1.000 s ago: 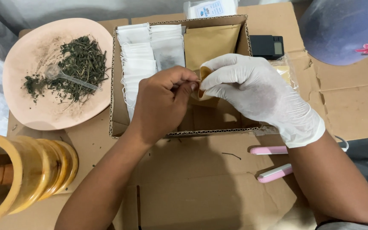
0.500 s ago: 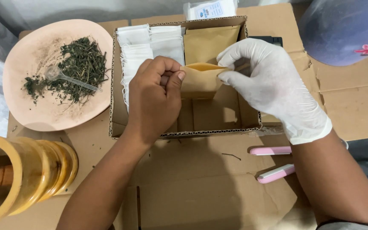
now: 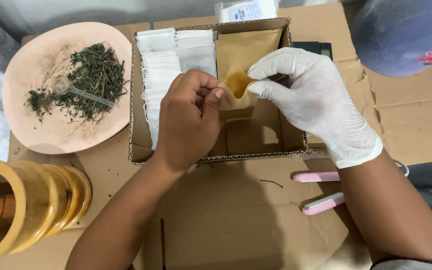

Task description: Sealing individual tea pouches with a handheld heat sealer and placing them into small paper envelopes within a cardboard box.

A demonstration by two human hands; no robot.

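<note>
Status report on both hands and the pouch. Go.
Left hand bare, pinching one edge of small brown pouch. Right hand gloved, pinching the other edge. Pouch mouth spread open over cardboard box. Nothing in the way.

pink plate (image 3: 51,135) of dried herbs (image 3: 93,77), plastic spoon (image 3: 73,90)

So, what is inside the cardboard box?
In the cardboard box lie stacked white filter bags and brown pouches. The hands, holding one small brown pouch open, cover part of the box floor.

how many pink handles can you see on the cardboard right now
2. One pink handle lies just below the cardboard box, beside the gloved right hand's wrist; the other pink handle lies below it. The forearm hides their far ends.
</note>
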